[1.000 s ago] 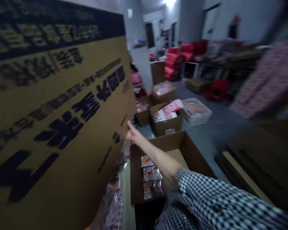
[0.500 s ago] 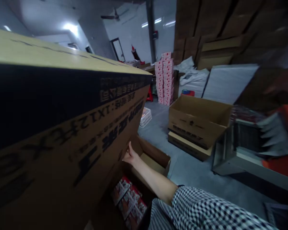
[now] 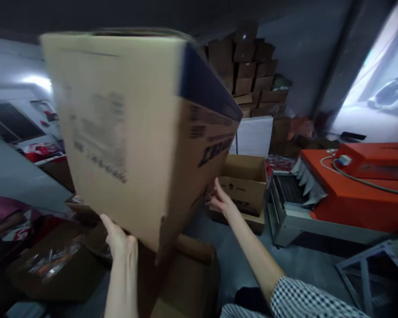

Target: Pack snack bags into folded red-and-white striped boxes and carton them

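Observation:
A large cardboard carton (image 3: 126,132) with a dark blue band and black print is up in the air in front of me, tilted and blurred. My left hand (image 3: 117,238) presses against its lower edge from below. My right hand (image 3: 223,199) has spread fingers on the carton's right side, and a checked sleeve covers that forearm. The carton hides whatever lies directly behind it. An open brown carton (image 3: 189,276) sits below, close under the held carton.
An open carton (image 3: 243,183) stands on flat cardboard behind my right hand. To the right is an orange machine with a metal conveyor (image 3: 348,194). Stacked cartons (image 3: 245,75) rise behind. A person's pink sleeve (image 3: 6,216) shows at left, beside a carton of packets (image 3: 53,260).
The carton has swung up and turned, showing a plain face. My left hand has come into view beneath it. The view has swung right, bringing in the orange machine.

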`<state>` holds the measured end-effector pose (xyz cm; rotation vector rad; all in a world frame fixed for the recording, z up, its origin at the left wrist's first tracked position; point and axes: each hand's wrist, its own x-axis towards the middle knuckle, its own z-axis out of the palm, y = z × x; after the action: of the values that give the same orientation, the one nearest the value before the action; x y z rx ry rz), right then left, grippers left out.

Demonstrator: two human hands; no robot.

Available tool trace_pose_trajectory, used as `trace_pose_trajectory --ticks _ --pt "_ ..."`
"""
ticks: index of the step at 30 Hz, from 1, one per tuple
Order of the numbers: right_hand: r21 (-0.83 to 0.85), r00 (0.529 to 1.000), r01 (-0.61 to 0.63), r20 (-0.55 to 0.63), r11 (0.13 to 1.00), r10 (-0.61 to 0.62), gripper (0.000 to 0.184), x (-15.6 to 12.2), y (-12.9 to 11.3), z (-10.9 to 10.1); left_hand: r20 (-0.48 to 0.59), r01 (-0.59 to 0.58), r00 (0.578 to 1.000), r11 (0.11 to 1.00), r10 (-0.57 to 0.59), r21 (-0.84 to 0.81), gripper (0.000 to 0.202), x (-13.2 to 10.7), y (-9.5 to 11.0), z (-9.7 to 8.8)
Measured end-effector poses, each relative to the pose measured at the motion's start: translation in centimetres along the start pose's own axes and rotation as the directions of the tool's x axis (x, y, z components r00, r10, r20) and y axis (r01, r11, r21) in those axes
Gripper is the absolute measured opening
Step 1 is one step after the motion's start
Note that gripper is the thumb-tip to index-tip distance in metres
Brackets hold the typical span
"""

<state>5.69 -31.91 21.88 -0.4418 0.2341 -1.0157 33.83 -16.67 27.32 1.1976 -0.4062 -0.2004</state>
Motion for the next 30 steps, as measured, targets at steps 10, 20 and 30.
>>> trace_pose_trajectory --ticks 10,20,30 --pt "0.159 0.912 0.409 -0.121 0.899 -0.393 0.081 -8.6 -3.6 -3.9 0.266 -0.617 0.708 0.756 0.654 -0.217 0.037 -8.8 10.1 11.8" --pt "0.167 0.923 0.259 -0.333 0.951 -0.193 0.028 -2.3 -6.9 -6.8 0.397 -0.922 0.228 0.328 0.889 -0.205 0.050 -8.6 9.8 19.4" --pt "0.098 0.958 0.211 -0.219 0.972 -0.186 0.028 2.4 -8.5 -4.1 0.667 -0.951 -0.261 -0.066 0.697 -0.303 0.053 -4.9 7.3 26.3"
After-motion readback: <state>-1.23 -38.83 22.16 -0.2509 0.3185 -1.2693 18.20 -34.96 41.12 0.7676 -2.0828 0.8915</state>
